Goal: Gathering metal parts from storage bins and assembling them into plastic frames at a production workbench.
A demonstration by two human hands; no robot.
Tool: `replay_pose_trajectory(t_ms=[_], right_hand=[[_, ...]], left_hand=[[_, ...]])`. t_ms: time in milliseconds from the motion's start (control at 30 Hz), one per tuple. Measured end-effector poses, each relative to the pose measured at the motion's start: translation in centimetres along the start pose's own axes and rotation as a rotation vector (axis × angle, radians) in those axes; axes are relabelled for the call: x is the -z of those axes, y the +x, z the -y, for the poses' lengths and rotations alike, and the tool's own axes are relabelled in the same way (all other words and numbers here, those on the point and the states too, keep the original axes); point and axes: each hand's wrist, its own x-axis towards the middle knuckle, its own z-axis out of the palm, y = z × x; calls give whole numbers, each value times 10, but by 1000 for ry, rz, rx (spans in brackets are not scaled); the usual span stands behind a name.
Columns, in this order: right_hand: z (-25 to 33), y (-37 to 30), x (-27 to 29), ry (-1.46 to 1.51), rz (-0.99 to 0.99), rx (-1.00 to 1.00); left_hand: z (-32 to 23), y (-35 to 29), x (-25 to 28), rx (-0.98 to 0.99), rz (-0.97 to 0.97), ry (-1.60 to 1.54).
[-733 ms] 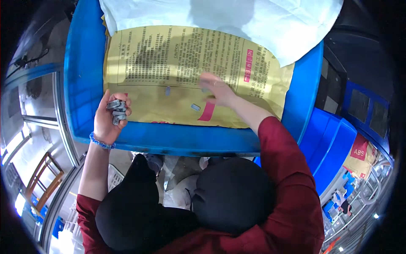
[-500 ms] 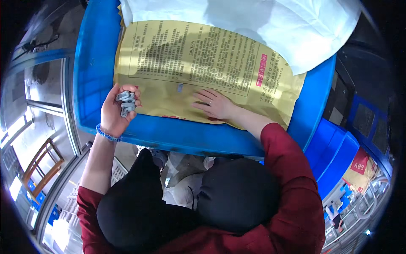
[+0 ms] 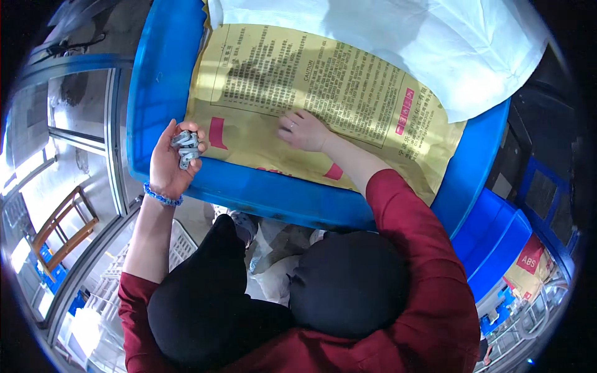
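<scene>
My left hand (image 3: 172, 163) is cupped palm up at the tub's near left corner, fingers curled round several small grey parts (image 3: 186, 149). They look like short elongated pieces with rounded ends; their exact kind is unclear. A blue beaded bracelet (image 3: 163, 195) circles that wrist. On the yellow printed sack (image 3: 249, 137), my right hand (image 3: 303, 130) rests with its fingers bent and drawn together. Whatever lies under those fingertips is hidden. Beneath the sack is a big blue tub (image 3: 267, 194), and a white sheet (image 3: 398, 37) covers the sack's far part.
Another blue bin (image 3: 494, 242) stands to the right, beside a paper sack (image 3: 525, 267) with a red patch. On the left are a metal-framed glass partition (image 3: 93, 242) and a wooden chair (image 3: 65, 230). My knees (image 3: 348, 283) are close to the tub's near wall.
My right hand has moved left and its fingers have curled from flat, now covering where a small grey piece lay on the sack. My left hand keeps its parts. The view has shifted slightly.
</scene>
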Motion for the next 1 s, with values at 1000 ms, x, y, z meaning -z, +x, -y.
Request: replay_pose_trajectory(t_ms=[1000], right_hand=[[4, -34, 51, 510, -54, -727]], left_hand=[[4, 3, 7, -1, 5, -19]])
